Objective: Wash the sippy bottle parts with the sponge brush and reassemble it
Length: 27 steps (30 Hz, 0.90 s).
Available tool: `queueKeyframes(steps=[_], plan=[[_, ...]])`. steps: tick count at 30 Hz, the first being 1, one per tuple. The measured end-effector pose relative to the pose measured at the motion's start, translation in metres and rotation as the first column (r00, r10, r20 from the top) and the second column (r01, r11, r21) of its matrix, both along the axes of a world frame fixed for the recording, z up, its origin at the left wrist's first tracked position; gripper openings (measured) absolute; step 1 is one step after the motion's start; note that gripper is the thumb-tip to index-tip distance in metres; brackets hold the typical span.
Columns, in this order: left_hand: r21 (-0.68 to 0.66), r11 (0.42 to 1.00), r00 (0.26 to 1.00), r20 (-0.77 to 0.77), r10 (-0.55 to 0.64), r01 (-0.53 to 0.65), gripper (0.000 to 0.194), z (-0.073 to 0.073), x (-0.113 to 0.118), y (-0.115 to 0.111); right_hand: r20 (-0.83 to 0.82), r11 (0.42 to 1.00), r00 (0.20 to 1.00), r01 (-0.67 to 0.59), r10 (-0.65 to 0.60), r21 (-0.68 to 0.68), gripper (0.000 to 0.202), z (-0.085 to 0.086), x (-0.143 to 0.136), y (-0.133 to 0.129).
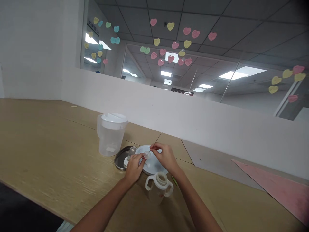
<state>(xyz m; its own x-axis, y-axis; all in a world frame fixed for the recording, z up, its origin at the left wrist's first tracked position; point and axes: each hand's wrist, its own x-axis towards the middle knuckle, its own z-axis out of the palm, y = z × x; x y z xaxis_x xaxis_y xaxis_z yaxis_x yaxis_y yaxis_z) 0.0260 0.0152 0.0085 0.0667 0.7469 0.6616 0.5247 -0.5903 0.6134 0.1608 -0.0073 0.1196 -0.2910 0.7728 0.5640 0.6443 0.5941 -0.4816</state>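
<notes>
My left hand (135,166) pinches a small translucent round piece (146,155) at its edge. In my right hand (164,156), a thin stick (157,139) is held between thumb and fingers, its lower end at the round piece. Both hands are above a pale plate (154,166). Beside my left hand, a clear dome-shaped bottle nipple with a white collar (126,161) sits in a round metal tray (118,162). Closer to me, between my forearms, stands an open baby bottle (156,195) with two white handles.
A lidded translucent pitcher (111,138) stands behind the metal tray. Something thin and green (174,181) lies by my right forearm. A pink sheet (275,183) is at the right of the wooden table (60,145). A white wall (145,103) with windows rises behind.
</notes>
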Motion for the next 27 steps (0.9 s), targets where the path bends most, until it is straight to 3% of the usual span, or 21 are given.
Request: queueKeyframes(steps=[11, 19, 27], plan=[[-0.009, 1.000, 1.000, -0.020, 0.008, -0.008, 0.029, 0.0001, -0.0002, -0.0006, -0.030, 0.990, 0.997, -0.079, 0.076, -0.116, 0.008, 0.0013, -0.0011, -0.0020], [-0.005, 1.000, 1.000, -0.018, 0.006, -0.006, 0.033, -0.0032, -0.0006, 0.0017, 0.037, 0.969, 0.986, -0.150, 0.160, -0.195, 0.008, -0.0032, 0.0006, -0.0035], [0.009, 1.000, 1.000, -0.014, 0.000, 0.001, 0.034, -0.0005, -0.0009, -0.0006, 0.170, 0.991, 0.984, -0.027, 0.050, -0.135, 0.008, -0.0058, -0.0011, -0.0034]])
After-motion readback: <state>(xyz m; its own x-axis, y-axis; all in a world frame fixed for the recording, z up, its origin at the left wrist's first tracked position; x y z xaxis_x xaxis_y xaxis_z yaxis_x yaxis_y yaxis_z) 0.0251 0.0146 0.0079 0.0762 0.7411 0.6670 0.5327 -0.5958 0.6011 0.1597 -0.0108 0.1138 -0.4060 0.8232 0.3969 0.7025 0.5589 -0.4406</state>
